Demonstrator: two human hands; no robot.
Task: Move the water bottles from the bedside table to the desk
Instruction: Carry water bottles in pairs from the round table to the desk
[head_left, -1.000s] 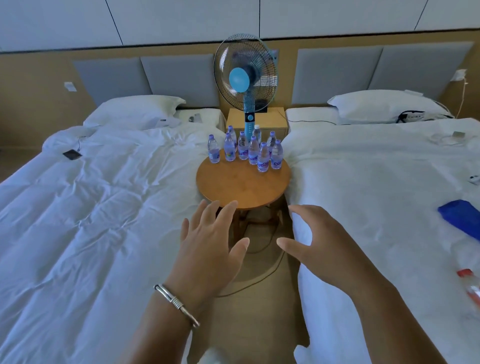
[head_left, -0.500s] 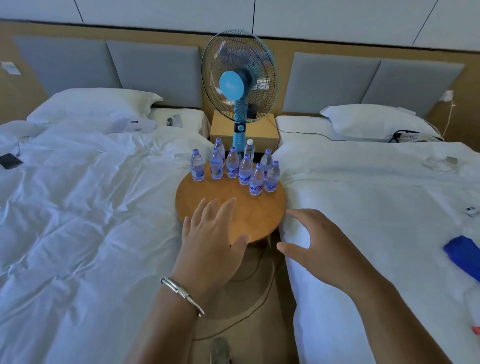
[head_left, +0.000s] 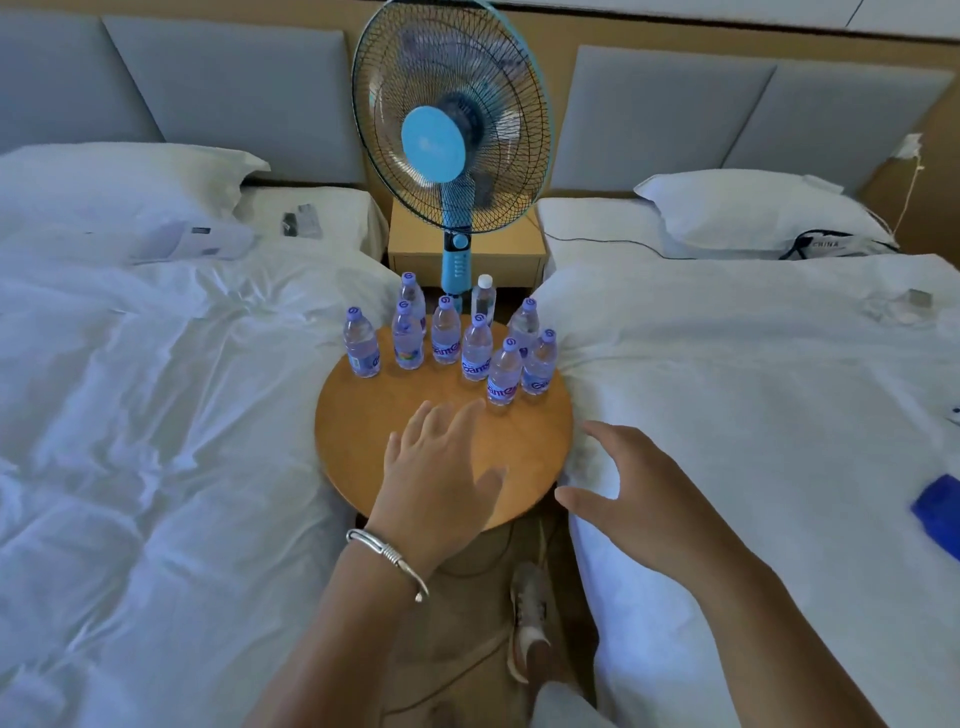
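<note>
Bottles (head_left: 470, 343) clustered upright at far edge of round table (head_left: 363, 415). Left hand (head_left: 441, 467) and right hand (head_left: 639, 493) spread, empty. Best: grip nearest bottle (head_left: 504, 376) mid-body, avoiding neighbours.

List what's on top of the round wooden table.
Nine water bottles stand upright on the far half of the round wooden table: eight with purple caps, one with a white cap at the back. The left hand covers part of the near half.
</note>
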